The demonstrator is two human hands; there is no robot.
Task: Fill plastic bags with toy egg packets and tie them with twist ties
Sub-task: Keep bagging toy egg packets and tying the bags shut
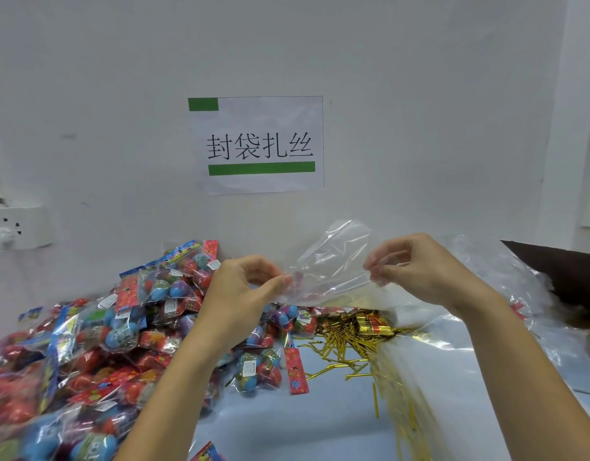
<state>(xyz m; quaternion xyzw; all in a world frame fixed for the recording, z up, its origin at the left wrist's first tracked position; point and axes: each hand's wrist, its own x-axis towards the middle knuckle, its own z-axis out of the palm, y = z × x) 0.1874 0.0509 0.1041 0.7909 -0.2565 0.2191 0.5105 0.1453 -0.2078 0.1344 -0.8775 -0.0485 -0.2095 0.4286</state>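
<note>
Both hands, the left hand (250, 287) and the right hand (420, 271), pinch opposite edges of a clear plastic bag (333, 271) held up above the worktop (320, 410), over the gold twist ties (350, 344) and right of the heaped toy egg packets (97, 334).

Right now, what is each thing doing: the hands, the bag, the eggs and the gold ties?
Left hand: pinching the clear bag's edge.
Right hand: pinching the same bag.
Clear bag: held up, empty, untied.
Toy egg packets: heaped on the table, sealed.
Gold twist ties: scattered loose, unused.
Wall sign: stuck flat on the wall.
</note>
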